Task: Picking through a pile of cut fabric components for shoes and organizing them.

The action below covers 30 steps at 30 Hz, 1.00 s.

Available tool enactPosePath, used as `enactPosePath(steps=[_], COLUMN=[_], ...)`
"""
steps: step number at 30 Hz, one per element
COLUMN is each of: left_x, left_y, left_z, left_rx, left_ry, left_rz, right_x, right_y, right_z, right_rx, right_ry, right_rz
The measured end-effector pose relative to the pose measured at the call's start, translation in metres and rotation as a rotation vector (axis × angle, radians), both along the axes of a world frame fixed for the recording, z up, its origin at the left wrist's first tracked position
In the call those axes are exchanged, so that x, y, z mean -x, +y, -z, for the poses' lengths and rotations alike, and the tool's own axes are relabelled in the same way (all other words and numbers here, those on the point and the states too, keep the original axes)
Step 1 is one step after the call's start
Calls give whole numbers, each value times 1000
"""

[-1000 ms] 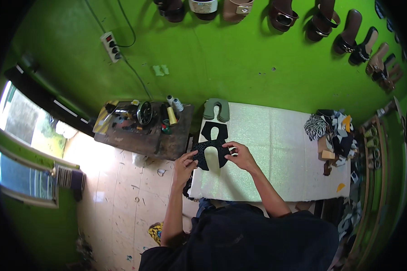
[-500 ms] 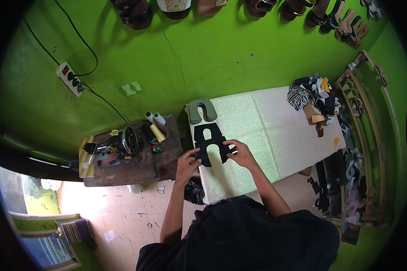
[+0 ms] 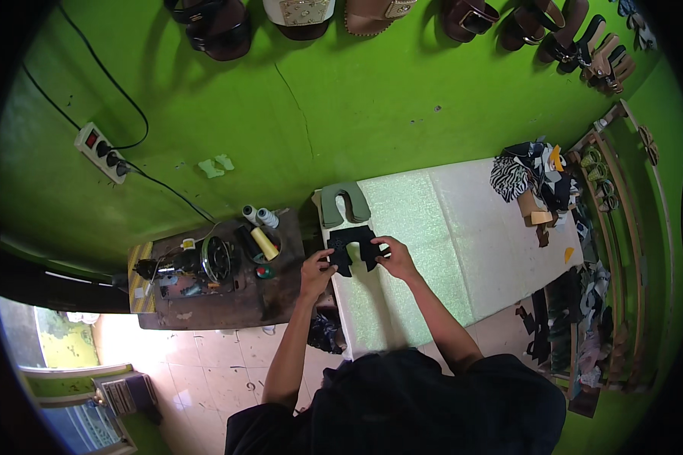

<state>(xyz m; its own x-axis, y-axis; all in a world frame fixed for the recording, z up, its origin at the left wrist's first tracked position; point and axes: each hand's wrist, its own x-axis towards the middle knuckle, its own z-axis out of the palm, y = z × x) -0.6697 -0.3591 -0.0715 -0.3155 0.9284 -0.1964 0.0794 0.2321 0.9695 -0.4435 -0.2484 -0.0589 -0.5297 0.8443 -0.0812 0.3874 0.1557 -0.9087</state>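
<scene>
Between my two hands a black U-shaped cut piece, its open end toward me, is held over the left end of the light table. My left hand pinches its left side between thumb and fingers. On the opposite side, my right hand grips the right leg the same way. Another black cut piece lies at its far edge, mostly covered, so where one ends and the other begins is hard to see. Just beyond rests a stack of grey-green U-shaped pieces.
Left of the table stands a dark workbench with a sewing machine and thread cones. Fabric scraps are heaped at the table's far right corner. Sandals line the green wall, and a wooden rack stands right.
My hands have brought the held black piece slightly away from me, over the other black piece, whose oval opening no longer shows. The whole view has shifted a little.
</scene>
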Motion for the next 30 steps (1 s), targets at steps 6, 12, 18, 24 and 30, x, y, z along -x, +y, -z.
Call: enactPosePath(steps=[6,12,18,24,30], left_x=[7,6,-2,-8,-31], left_y=[37,46,52,50,37], left_z=[41,87,90,85,61], left_rx=[77,89,87,95,136], left_ry=[49,219,358,469,771], left_rz=[-35,-83,-74,-44,-5], right_x=[14,23,22,22,22], right_y=[29,40,45,41,22], right_z=[40,66,86,82,55], right_rx=[49,82,84,-78,-296], right_ry=[-30,-60,-128,-210,-488], right_rz=[30,44,66,-1,58])
